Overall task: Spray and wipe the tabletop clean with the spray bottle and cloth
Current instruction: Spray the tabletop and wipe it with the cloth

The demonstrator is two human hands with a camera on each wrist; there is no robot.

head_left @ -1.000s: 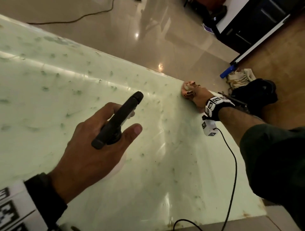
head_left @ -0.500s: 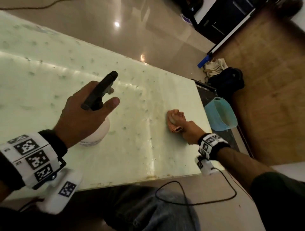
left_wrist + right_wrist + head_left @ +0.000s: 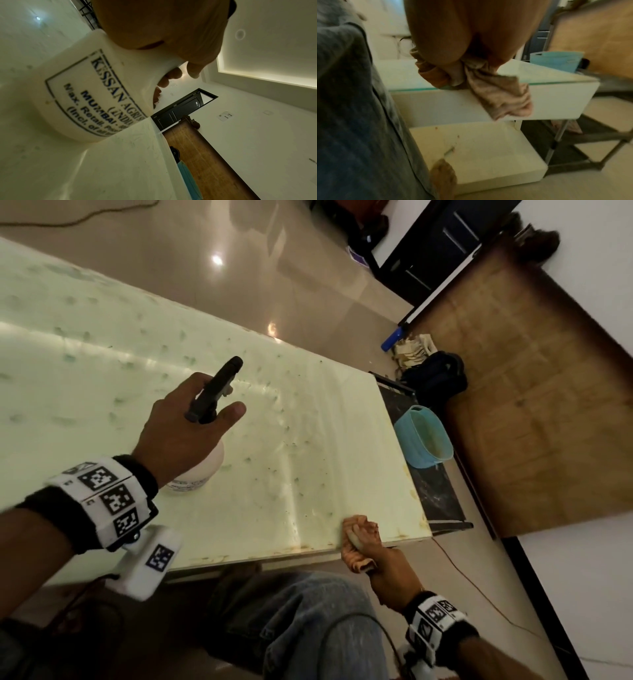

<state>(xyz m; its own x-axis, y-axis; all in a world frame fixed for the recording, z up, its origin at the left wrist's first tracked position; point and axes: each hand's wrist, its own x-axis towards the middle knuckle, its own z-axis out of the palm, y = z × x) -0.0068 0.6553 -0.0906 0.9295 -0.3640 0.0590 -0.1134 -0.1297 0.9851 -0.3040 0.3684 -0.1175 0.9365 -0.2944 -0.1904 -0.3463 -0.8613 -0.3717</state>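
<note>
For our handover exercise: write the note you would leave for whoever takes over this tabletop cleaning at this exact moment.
Left hand: grips the white spray bottle, which stands on the tabletop.
Right hand: grips the crumpled cloth at the near edge, part of it hanging over.
Done: cannot tell beyond the cloth reaching that edge.
Left: dark specks cover most of the tabletop; spray and wipe them.

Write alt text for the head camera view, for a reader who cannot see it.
A person's left hand grips a white spray bottle by its black trigger head over a pale, droplet-speckled tabletop, while the right hand holds a crumpled cloth at the near edge. A blue tub sits on a dark rack past the table's right end.
</note>
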